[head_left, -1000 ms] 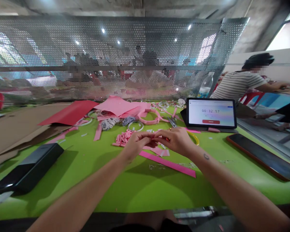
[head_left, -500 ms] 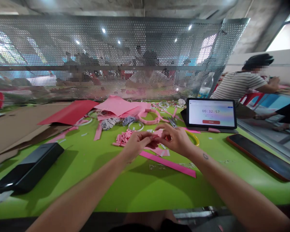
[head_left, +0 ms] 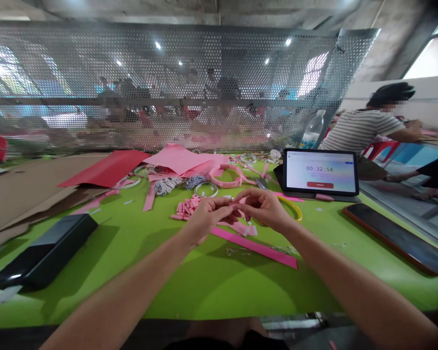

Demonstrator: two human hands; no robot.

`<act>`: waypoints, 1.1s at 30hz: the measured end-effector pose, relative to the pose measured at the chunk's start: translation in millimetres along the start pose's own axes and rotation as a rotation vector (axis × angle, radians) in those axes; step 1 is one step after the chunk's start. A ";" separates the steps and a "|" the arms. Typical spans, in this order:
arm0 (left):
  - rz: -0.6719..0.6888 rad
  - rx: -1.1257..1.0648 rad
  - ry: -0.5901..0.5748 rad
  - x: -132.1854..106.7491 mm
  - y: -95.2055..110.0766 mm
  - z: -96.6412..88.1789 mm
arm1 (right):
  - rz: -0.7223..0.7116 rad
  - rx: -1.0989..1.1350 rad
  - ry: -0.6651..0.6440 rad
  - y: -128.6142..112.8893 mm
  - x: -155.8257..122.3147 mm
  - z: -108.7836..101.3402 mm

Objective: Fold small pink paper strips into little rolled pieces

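Note:
Over the middle of the green table, my left hand [head_left: 205, 216] and my right hand [head_left: 264, 209] meet fingertip to fingertip. Both are closed in a pinch around a small pink piece of paper, mostly hidden by the fingers. Beside my left hand is a pile of small pink paper pieces [head_left: 185, 207]. Pale pink scraps [head_left: 245, 228] lie under the hands, and a bright pink paper strip [head_left: 263, 249] stretches in front of them. Just right of my right hand is a yellow loop [head_left: 295, 209]. Metal blades [head_left: 261, 183] show behind that hand.
Behind the hands are a pink paper ring [head_left: 226, 184], a white ring [head_left: 206, 190], string bundles [head_left: 167, 185] and pink sheets [head_left: 178, 159]. Cardboard [head_left: 32, 187] and a black device [head_left: 44, 250] lie left. Right are a tablet [head_left: 320, 170], a phone [head_left: 394, 236] and a seated person [head_left: 365, 127].
My right hand's fingers have drawn in closer to the left fingertips, covering more of the pink piece. The tablet timer has advanced one second.

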State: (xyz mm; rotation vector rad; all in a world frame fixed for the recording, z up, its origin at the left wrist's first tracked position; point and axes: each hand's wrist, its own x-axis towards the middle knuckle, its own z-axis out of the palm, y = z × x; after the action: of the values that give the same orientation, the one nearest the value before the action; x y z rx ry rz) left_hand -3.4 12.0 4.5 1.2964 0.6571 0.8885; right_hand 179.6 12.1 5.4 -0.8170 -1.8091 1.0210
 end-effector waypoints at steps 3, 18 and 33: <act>-0.012 -0.037 -0.010 -0.2 0.3 -0.9 | 0.006 0.036 -0.020 -3.0 -0.2 -0.3; 0.047 0.055 -0.013 0.3 -1.5 1.8 | 0.041 -0.017 -0.024 2.1 -0.5 0.7; 0.023 0.015 0.021 0.9 -3.5 0.2 | 0.064 0.072 -0.123 2.7 -1.9 -0.4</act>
State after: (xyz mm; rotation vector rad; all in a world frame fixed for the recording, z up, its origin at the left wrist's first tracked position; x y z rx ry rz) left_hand -2.1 12.5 1.2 1.3124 0.6672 0.9186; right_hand 181.0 11.8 2.4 -0.7869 -1.8474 1.1939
